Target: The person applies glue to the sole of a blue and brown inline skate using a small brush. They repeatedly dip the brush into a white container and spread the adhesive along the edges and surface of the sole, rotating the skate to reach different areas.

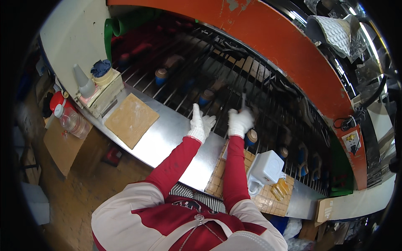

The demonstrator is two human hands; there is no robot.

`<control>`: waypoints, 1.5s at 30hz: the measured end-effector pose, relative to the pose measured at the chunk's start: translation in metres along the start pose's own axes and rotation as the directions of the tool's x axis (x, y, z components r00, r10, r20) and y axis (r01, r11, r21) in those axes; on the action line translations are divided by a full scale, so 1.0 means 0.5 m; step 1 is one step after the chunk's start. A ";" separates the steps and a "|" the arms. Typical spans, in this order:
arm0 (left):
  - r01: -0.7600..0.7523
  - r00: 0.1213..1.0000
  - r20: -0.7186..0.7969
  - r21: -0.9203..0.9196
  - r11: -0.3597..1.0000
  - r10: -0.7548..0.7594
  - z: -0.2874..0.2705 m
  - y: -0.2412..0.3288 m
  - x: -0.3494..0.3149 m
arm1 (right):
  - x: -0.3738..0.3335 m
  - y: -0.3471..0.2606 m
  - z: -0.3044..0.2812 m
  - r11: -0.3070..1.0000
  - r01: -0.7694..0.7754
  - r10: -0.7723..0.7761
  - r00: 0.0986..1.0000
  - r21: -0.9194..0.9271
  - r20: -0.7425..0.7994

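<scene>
Both my hands wear white knitted gloves and reach over the near edge of a rack of dark metal bars (178,97). My left hand (202,126) is open, thumb up and fingers apart, close to a blue piece with a tan end (206,97) lying on the bars. My right hand (240,122), smeared by motion, is closed around a thin dark upright tool (244,99), whose kind is too blurred to tell. Just beside it lies another blue-and-tan piece (251,137). More such pieces rest along the rack, one at the left (161,76) and several at the right.
A metal ledge (167,144) runs along the front, bearing a brown square sheet (132,120). At the right, a white plastic container (267,167) and yellow block (281,189) sit on a patterned board (215,178). An orange hood (268,31) arches above. A clear bottle (73,121) stands left.
</scene>
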State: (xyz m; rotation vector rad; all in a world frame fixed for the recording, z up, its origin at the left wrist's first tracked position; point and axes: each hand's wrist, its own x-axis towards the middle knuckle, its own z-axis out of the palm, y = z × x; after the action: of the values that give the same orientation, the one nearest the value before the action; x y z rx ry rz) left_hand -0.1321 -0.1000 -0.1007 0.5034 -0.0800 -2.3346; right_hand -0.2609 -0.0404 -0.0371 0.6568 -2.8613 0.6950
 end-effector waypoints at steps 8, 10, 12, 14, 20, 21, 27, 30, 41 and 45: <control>0.139 0.974 0.149 0.211 0.968 -0.172 0.004 -0.058 -0.030 | 0.014 0.120 -0.102 0.966 -0.135 0.181 0.962 -0.220 0.206; 0.135 0.953 0.230 0.266 0.954 -0.199 0.001 -0.059 -0.030 | 0.015 0.120 -0.116 0.981 -0.083 0.104 0.987 -0.173 0.121; 0.151 0.940 0.255 0.284 0.947 -0.226 0.001 -0.064 -0.030 | 0.024 0.120 -0.145 0.990 -0.027 0.037 0.996 -0.138 0.076; 0.163 0.928 0.270 0.323 0.932 -0.256 0.007 -0.074 -0.032 | 0.026 0.134 -0.188 0.999 0.035 -0.034 0.999 -0.025 0.041; 0.365 0.721 0.390 0.488 0.792 -0.573 0.045 -0.090 -0.072 | -0.040 0.168 -0.288 0.679 -0.070 -0.158 0.958 0.731 0.238; 0.394 0.695 0.409 0.472 0.789 -0.592 0.047 -0.089 -0.089 | -0.063 0.167 -0.299 0.656 -0.067 -0.197 0.947 0.752 0.255; 0.387 0.790 0.307 0.422 0.820 -0.531 0.019 -0.028 -0.195 | -0.248 0.221 -0.346 0.558 0.103 -0.327 0.939 0.824 0.104; 0.353 0.804 0.377 0.318 0.880 -0.459 -0.017 0.002 -0.262 | -0.349 0.314 -0.372 0.650 0.066 -0.062 0.997 0.757 -0.034; -0.326 0.670 0.709 0.013 0.945 0.222 0.019 0.062 -0.369 | -0.498 0.512 -0.398 0.980 0.092 -0.108 0.991 -0.174 -0.080; -0.526 0.754 0.558 0.197 0.827 0.346 0.003 0.075 -0.379 | -0.481 0.519 -0.368 0.961 0.166 -0.214 0.954 -0.223 -0.209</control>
State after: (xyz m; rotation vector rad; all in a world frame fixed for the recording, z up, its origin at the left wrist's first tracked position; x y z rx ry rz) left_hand 0.0158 0.0017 -0.0288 0.0040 -0.7891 -1.9123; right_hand -0.1561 0.3444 -0.0323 0.7543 -2.5669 0.4124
